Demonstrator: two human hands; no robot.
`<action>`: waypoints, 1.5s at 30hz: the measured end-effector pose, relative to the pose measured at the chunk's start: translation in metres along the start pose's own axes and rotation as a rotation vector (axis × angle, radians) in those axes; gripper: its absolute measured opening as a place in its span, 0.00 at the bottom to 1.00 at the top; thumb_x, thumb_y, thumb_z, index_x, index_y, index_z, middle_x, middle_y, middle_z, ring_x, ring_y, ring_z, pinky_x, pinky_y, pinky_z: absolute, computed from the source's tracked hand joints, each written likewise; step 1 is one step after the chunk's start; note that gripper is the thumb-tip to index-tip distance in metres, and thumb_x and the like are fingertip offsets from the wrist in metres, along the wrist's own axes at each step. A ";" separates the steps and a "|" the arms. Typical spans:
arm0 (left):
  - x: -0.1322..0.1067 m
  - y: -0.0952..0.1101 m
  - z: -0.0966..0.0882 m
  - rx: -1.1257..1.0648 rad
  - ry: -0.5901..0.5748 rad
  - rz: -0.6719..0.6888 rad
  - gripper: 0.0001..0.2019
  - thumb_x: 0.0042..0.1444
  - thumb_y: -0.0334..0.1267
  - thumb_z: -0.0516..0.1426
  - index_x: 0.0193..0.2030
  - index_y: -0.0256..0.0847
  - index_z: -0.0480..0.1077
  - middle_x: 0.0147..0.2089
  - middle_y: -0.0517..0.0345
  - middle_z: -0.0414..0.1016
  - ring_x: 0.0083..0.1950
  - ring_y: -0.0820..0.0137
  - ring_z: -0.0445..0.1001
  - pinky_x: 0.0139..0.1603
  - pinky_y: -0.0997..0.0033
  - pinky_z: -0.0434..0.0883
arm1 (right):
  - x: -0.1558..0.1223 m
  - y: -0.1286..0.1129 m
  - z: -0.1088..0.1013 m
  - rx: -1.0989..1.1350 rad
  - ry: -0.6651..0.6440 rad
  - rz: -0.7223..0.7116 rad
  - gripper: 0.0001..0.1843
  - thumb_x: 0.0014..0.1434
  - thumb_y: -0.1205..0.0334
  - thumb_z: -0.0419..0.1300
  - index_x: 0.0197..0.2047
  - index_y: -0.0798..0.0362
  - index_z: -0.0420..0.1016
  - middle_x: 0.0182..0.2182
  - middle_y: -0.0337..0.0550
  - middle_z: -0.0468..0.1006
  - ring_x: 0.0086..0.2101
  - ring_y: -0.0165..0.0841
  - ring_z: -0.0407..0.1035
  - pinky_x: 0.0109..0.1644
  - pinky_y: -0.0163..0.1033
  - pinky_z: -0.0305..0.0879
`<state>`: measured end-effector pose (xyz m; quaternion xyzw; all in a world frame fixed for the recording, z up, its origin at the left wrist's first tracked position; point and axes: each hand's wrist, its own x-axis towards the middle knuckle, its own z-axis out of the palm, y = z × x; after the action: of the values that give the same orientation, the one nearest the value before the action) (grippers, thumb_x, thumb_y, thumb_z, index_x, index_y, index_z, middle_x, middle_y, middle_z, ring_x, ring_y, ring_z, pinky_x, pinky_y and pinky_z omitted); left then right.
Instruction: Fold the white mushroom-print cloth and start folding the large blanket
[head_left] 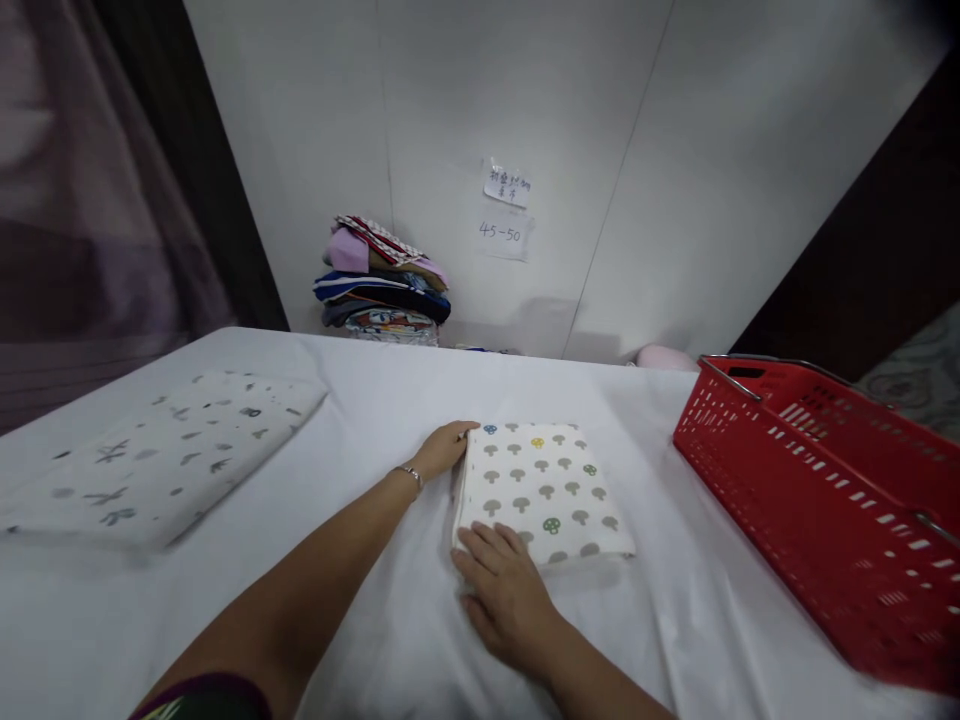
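While both hands lie against it, the folded cloth [544,490], white with small mushroom prints, sits flat near the middle of the white-covered surface [375,380], just ahead of the person. The left hand [442,452], a thin bracelet [411,475] at its wrist, reaches to the cloth's corner at 10 o'clock. Its fingertips touch the edge there, but whether that grip pinches the fabric or only rests on it cannot be told. The right hand [504,595] lies palm down at the 7 o'clock corner, its grip released, fingers spread flat over the near edge. The cloth looks light, soft and limp, several layers thick. It would likely sag and fall open if lifted by one corner, and it may slide on the smooth cover. The safest hold seems to be along the stacked left edge, between the two hands, or from beneath with both palms. A red basket [817,490] stands at 3 o'clock, well apart, and a printed pad [165,455] lies at 9 o'clock. A stack [382,285] of folded clothes leans on the wall at 11 o'clock, with paper notes [506,210] at 12.
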<state>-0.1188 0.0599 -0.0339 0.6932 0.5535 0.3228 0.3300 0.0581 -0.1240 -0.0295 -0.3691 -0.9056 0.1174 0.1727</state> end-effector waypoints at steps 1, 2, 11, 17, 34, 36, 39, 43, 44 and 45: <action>0.003 -0.002 0.000 0.004 0.008 -0.001 0.17 0.53 0.35 0.51 0.47 0.46 0.74 0.51 0.62 0.75 0.51 0.69 0.70 0.53 0.74 0.64 | 0.000 0.000 0.000 0.001 -0.007 0.004 0.26 0.59 0.61 0.51 0.61 0.50 0.58 0.62 0.45 0.60 0.60 0.41 0.51 0.63 0.53 0.44; 0.005 -0.004 -0.001 0.009 0.022 -0.012 0.15 0.53 0.36 0.51 0.45 0.46 0.75 0.49 0.62 0.75 0.51 0.68 0.70 0.53 0.74 0.64 | 0.000 -0.001 0.000 0.001 -0.014 0.006 0.26 0.60 0.60 0.51 0.61 0.51 0.58 0.62 0.45 0.59 0.61 0.41 0.51 0.64 0.53 0.44; 0.023 -0.017 -0.002 -0.013 0.069 -0.187 0.13 0.47 0.35 0.54 0.38 0.45 0.77 0.42 0.60 0.79 0.45 0.66 0.73 0.44 0.73 0.67 | 0.000 -0.001 0.004 -0.035 -0.013 0.008 0.27 0.62 0.59 0.49 0.63 0.54 0.55 0.63 0.47 0.56 0.62 0.40 0.47 0.65 0.52 0.42; 0.024 -0.010 -0.011 -0.108 -0.023 -0.183 0.13 0.43 0.32 0.55 0.36 0.41 0.78 0.38 0.59 0.80 0.42 0.68 0.74 0.42 0.76 0.68 | -0.001 -0.002 0.003 -0.036 0.003 -0.002 0.27 0.62 0.58 0.49 0.63 0.53 0.55 0.63 0.47 0.58 0.62 0.40 0.48 0.65 0.51 0.43; 0.011 0.002 -0.023 -0.127 -0.065 -0.259 0.17 0.43 0.30 0.55 0.41 0.39 0.76 0.32 0.60 0.78 0.31 0.72 0.73 0.32 0.76 0.68 | 0.000 -0.002 0.002 -0.041 0.005 -0.026 0.27 0.61 0.59 0.51 0.63 0.52 0.56 0.63 0.46 0.57 0.62 0.39 0.47 0.64 0.51 0.43; 0.008 0.006 -0.027 -0.091 -0.041 -0.251 0.17 0.45 0.31 0.55 0.44 0.37 0.74 0.37 0.56 0.79 0.36 0.69 0.74 0.36 0.74 0.69 | 0.000 -0.002 0.003 -0.037 0.013 -0.027 0.27 0.61 0.59 0.51 0.63 0.52 0.56 0.63 0.46 0.57 0.62 0.40 0.46 0.64 0.52 0.43; 0.002 0.021 -0.022 -0.003 0.056 -0.205 0.19 0.50 0.36 0.55 0.49 0.36 0.71 0.50 0.49 0.75 0.49 0.63 0.72 0.50 0.68 0.67 | 0.000 -0.002 0.005 -0.037 0.006 -0.034 0.27 0.61 0.60 0.51 0.63 0.53 0.55 0.63 0.46 0.56 0.62 0.41 0.46 0.64 0.53 0.42; -0.013 0.045 0.009 0.155 0.091 0.032 0.20 0.54 0.40 0.55 0.54 0.41 0.68 0.64 0.53 0.60 0.66 0.63 0.54 0.66 0.66 0.48 | 0.000 -0.003 0.003 -0.040 0.004 -0.035 0.27 0.61 0.60 0.50 0.63 0.53 0.55 0.63 0.45 0.56 0.62 0.40 0.46 0.64 0.52 0.41; -0.017 0.047 0.019 0.264 0.053 0.148 0.20 0.55 0.41 0.54 0.55 0.42 0.67 0.65 0.53 0.58 0.67 0.62 0.51 0.67 0.63 0.44 | 0.000 -0.004 0.002 -0.040 0.002 -0.029 0.27 0.61 0.60 0.50 0.63 0.52 0.54 0.63 0.45 0.56 0.62 0.40 0.46 0.65 0.51 0.41; -0.020 0.048 0.027 0.372 0.023 0.210 0.21 0.57 0.43 0.52 0.57 0.42 0.65 0.66 0.53 0.56 0.68 0.62 0.49 0.68 0.60 0.42 | 0.000 -0.004 0.001 -0.040 -0.004 -0.023 0.27 0.62 0.59 0.49 0.64 0.52 0.54 0.64 0.44 0.56 0.62 0.40 0.46 0.65 0.51 0.40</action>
<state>-0.0736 0.0299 -0.0125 0.7924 0.5319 0.2557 0.1542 0.0553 -0.1272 -0.0287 -0.3618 -0.9124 0.0979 0.1646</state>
